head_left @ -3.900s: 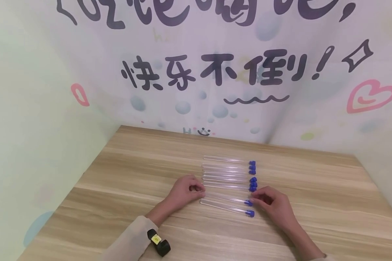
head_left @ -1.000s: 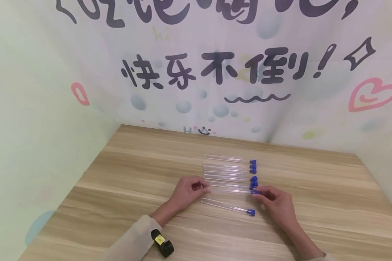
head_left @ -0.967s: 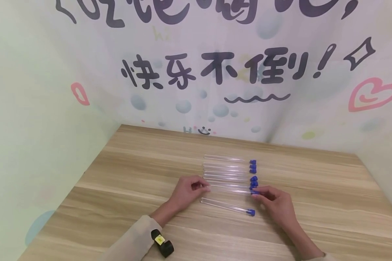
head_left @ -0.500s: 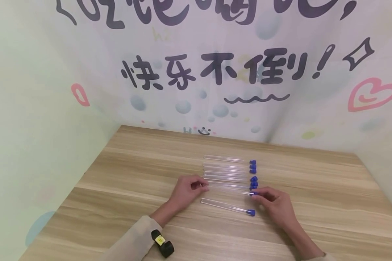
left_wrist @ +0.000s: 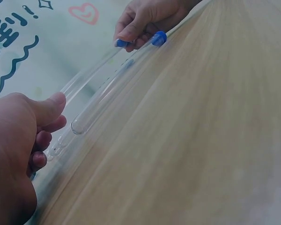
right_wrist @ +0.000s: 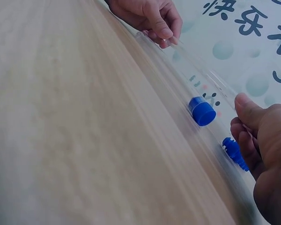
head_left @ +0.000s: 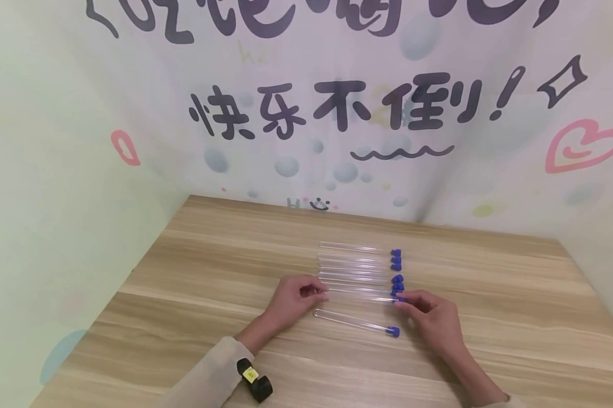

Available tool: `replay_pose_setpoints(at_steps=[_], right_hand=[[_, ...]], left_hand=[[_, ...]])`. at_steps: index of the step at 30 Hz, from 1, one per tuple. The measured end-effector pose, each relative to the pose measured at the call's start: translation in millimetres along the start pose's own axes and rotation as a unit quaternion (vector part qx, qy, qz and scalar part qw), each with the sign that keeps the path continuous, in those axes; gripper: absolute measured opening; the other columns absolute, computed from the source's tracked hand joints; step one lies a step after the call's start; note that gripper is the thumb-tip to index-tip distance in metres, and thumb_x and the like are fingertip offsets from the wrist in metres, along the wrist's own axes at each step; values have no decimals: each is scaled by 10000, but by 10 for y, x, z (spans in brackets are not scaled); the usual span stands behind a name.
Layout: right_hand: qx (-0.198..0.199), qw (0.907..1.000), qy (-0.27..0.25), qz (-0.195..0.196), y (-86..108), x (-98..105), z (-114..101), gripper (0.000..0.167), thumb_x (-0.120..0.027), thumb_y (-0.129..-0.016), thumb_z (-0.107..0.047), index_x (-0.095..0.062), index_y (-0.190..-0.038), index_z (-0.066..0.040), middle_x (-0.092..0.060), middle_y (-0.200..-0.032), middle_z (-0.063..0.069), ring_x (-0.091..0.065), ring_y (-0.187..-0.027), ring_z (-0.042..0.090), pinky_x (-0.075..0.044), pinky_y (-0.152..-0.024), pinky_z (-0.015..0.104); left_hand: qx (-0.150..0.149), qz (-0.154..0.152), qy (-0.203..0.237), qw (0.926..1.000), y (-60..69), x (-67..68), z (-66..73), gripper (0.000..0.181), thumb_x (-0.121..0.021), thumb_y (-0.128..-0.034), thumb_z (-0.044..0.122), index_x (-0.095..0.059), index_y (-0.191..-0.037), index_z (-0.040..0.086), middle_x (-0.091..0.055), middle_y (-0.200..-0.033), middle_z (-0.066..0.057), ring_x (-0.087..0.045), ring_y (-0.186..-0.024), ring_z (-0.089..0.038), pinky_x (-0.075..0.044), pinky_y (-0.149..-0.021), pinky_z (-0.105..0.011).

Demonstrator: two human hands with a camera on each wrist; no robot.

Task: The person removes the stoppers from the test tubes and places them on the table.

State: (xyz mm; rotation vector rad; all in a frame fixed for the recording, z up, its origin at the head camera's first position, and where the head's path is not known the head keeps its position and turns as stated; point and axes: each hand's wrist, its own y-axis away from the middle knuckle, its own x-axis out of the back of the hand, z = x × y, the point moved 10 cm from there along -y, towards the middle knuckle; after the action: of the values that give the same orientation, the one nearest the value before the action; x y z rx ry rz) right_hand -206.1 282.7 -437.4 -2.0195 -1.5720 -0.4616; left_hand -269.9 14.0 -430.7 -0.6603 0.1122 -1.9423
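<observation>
My left hand pinches the rounded end of a clear test tube between thumb and fingers. At its other end, my right hand pinches the blue cap, mostly hidden by the fingertips. In both wrist views the tube is raised off the table. Nearer to me lies one more capped test tube, slanted, its blue cap toward the right. Just beyond my hands, several clear test tubes lie side by side, with blue caps at their right ends.
The wood-grain table runs back to a white printed cloth with dark lettering. Another pale wall stands at the left. A black device with a yellow label is strapped at my left sleeve.
Since the earliest frame, the held tube has moved away from me, from beside the slanted tube to the edge of the row. Both hands shifted with it; the last second shows only slight motion.
</observation>
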Motion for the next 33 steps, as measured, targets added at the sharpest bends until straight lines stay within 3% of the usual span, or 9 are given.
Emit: replay_pose_setpoints(at_steps=[19,33], right_hand=[[9,9995,204,232,13,-3,-30,167,-817,-755,-247,-750,-894,-184,-719,-851,-56,-621,-707,83,-454,-546,200],[226,9996,-145,-24,3,-44,-39,160,-802,-775,-246,-738,-907,-182,-710,-876,-82,-626,-751,93,-493,-601,205]], left_hand=[[130,430,-209,9988,6,59,-36,84,-794,-773,97,-749,-843,86,-691,-798,67,-523,-633,-55,-447,-551,-222],[270,499,-217,9982,-2,100,-29,86,-792,-771,84,-748,-842,65,-696,-788,31,-533,-639,-63,-446,-559,-222]])
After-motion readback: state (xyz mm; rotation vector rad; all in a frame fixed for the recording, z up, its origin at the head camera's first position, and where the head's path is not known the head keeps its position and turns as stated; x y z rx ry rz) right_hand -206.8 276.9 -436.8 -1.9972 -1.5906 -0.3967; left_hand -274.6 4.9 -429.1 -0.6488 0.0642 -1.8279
